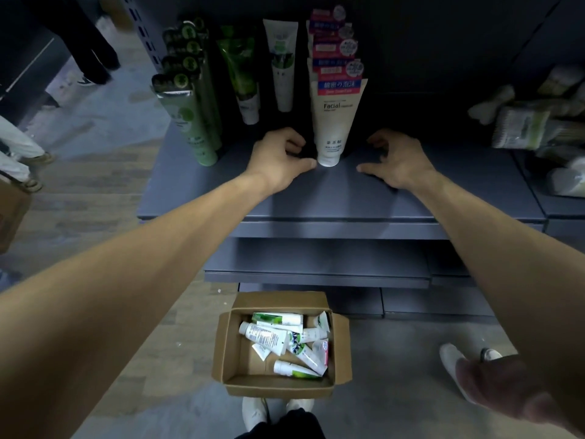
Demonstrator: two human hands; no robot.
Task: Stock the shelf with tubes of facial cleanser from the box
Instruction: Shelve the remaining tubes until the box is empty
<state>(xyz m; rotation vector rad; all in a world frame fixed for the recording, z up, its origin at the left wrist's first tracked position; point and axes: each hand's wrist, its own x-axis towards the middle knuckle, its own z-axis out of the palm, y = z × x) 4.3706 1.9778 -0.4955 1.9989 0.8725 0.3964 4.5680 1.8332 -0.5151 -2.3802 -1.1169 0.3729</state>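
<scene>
Head view: cream tube (333, 122) upright near shelf (443, 198) front edge, left hand (278, 160) thumb touching its cap, right hand (399, 160) loose, apart, empty.

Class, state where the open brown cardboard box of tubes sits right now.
In the head view, the open brown cardboard box sits on the floor at lower centre, below the grey shelf, just ahead of the person's white shoes.

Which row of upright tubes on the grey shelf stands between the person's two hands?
The row fronted by the cream "Facial" tube with a white cap. It stands between the left hand and right hand; the green rows stand further left.
</scene>
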